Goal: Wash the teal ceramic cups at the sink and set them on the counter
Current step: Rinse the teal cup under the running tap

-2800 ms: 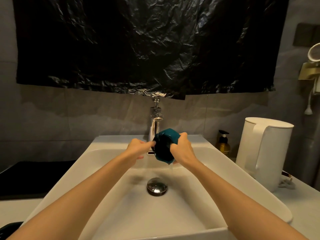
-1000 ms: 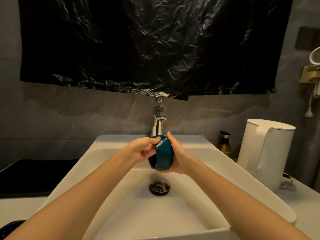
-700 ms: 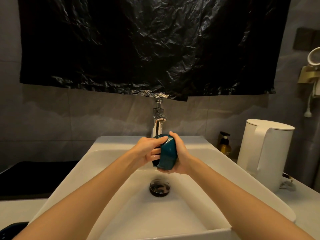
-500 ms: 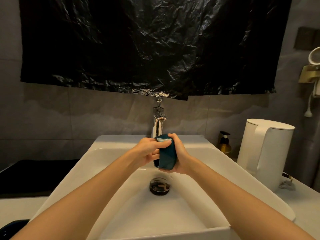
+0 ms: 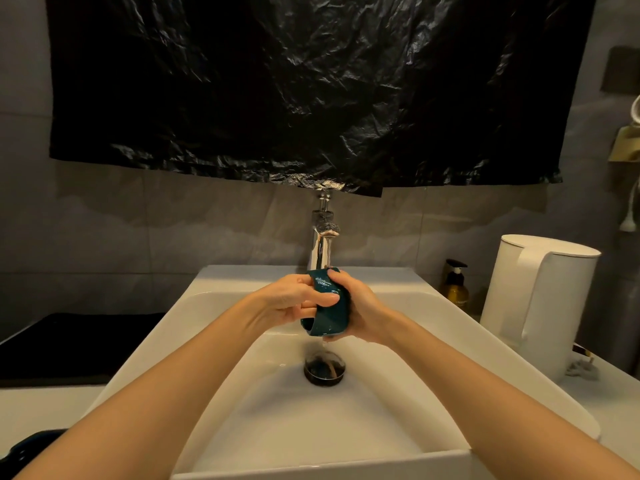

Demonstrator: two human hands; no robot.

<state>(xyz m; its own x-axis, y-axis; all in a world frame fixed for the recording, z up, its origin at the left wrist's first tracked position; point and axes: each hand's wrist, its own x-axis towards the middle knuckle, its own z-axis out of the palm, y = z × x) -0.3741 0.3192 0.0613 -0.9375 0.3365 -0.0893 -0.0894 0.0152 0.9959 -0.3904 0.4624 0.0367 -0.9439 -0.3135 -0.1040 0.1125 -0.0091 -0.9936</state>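
Observation:
A teal ceramic cup (image 5: 330,315) is held over the white sink (image 5: 450,344), just below the chrome tap (image 5: 322,244). The cup is tipped mouth downward and to the left, and water drips from it toward the drain (image 5: 324,369). My right hand (image 5: 363,311) wraps round the cup's right side, fingertips over its top. My left hand (image 5: 294,303) grips the cup from the left, its thumb across the front of the wall and its fingers curled at the rim. Much of the cup is hidden by both hands.
A white electric kettle (image 5: 540,306) stands on the counter to the right, with an amber pump bottle (image 5: 456,289) behind the basin. A dark mat (image 5: 69,344) covers the counter at left. A dark object (image 5: 31,448) shows at the bottom left corner. Black plastic sheeting (image 5: 311,91) hangs above the tap.
The cup has been turned between my hands from mouth facing me to mouth down and left. My left hand has closed tighter round it, thumb sliding across the front.

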